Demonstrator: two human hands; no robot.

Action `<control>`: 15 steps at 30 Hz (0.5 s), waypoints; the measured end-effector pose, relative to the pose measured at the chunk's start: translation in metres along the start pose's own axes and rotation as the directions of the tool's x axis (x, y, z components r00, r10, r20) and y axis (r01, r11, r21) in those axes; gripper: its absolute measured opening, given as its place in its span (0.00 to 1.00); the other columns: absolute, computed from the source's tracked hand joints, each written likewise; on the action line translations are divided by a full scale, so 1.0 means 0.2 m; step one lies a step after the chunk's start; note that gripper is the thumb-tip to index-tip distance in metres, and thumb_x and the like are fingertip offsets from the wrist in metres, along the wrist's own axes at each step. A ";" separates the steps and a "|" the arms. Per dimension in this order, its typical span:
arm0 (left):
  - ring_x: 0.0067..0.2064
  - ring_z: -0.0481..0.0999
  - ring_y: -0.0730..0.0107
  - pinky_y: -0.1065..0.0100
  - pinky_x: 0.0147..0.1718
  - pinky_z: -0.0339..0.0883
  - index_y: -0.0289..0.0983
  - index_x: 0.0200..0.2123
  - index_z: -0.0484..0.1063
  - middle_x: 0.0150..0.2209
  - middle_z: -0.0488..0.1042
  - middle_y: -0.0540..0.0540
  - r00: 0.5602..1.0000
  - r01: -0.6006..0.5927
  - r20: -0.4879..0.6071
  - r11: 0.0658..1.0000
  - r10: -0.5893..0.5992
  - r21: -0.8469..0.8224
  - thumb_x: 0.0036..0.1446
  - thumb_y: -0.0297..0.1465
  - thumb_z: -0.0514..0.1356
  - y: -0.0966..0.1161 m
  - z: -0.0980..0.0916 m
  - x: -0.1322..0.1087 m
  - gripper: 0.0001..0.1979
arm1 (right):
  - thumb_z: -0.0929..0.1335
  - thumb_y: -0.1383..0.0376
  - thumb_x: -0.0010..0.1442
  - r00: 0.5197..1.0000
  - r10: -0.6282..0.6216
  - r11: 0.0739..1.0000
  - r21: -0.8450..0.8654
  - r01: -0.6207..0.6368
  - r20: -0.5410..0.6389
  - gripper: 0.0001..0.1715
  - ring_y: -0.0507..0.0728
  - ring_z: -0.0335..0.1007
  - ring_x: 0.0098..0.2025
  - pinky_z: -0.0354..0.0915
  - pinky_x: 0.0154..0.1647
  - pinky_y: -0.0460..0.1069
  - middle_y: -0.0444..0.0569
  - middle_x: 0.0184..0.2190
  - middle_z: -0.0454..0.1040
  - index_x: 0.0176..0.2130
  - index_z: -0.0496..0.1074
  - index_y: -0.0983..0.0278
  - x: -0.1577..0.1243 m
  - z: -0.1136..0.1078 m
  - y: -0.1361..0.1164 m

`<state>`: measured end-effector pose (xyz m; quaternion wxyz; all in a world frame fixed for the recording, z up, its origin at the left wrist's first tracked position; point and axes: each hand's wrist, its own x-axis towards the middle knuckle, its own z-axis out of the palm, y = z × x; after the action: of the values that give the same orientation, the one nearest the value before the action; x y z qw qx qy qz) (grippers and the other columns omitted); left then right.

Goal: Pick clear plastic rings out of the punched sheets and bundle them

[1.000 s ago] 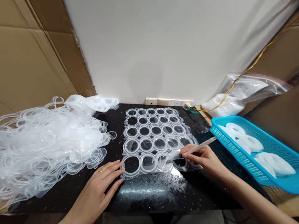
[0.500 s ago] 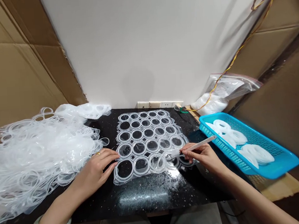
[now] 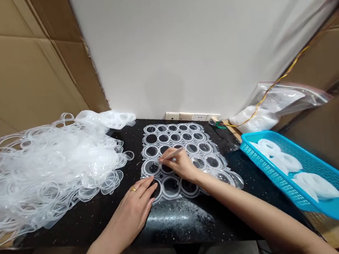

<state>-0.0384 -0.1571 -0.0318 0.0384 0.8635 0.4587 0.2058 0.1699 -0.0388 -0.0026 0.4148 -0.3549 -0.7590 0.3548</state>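
The right hand (image 3: pixel 180 164) is pinching a slim pointed tool (image 3: pixel 173 154), tip at a ring of the clear plastic sheet (image 3: pixel 167 133) on the bench (image 3: pixel 77 228). The open left hand (image 3: pixel 134 208) is resting on the sheet's near edge. Most rings are staying in the sheet, a loose ring heap (image 3: pixel 52 163) is lying left, and white stacks (image 3: pixel 296 168) are sitting in a blue basket (image 3: pixel 263 159) right.

Place: small workshop | cardboard-lined walls (image 3: pixel 21 68) | black speckled workbench (image 3: pixel 177 228) | wall sockets (image 3: pixel 192 116) | blue plastic tray (image 3: pixel 266 160)

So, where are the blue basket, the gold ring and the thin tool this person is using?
Blue plastic basket (image 3: pixel 267 170): head view, on its left wall.
Gold ring (image 3: pixel 132 189): head view, on the band, worn on the left hand (image 3: pixel 132 212).
Thin pale tool (image 3: pixel 173 154): head view, on its shaft, held in the right hand (image 3: pixel 180 165).
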 end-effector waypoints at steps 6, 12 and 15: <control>0.62 0.64 0.55 0.52 0.57 0.65 0.39 0.60 0.65 0.62 0.65 0.42 0.999 0.036 -0.015 0.999 -0.036 0.001 0.66 0.27 0.51 0.02 0.02 -0.01 0.20 | 0.72 0.52 0.56 0.978 0.124 0.971 0.182 -0.154 0.166 0.18 0.55 0.71 0.34 0.67 0.37 0.49 0.49 0.32 0.75 0.30 0.77 0.65 -0.02 0.11 0.04; 0.61 0.65 0.56 0.53 0.57 0.65 0.39 0.59 0.66 0.61 0.66 0.42 0.998 0.019 -0.052 1.000 -0.019 0.002 0.65 0.27 0.51 0.02 0.03 -0.01 0.20 | 0.72 0.49 0.54 0.968 0.162 0.958 0.205 -0.200 0.191 0.20 0.56 0.71 0.36 0.67 0.39 0.50 0.49 0.32 0.75 0.30 0.78 0.64 -0.01 0.12 0.04; 0.61 0.64 0.56 0.53 0.57 0.65 0.39 0.60 0.65 0.62 0.65 0.42 0.999 0.026 -0.041 1.000 -0.025 0.016 0.65 0.27 0.52 0.02 0.04 -0.01 0.20 | 0.72 0.51 0.56 0.973 0.137 0.969 0.177 -0.171 0.185 0.18 0.56 0.71 0.36 0.67 0.40 0.50 0.49 0.32 0.75 0.30 0.78 0.64 -0.02 0.14 0.05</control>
<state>-0.0335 -0.1599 -0.0380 0.0245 0.8536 0.4721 0.2189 0.1502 -0.0447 -0.0234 0.3512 -0.3394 -0.7242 0.4868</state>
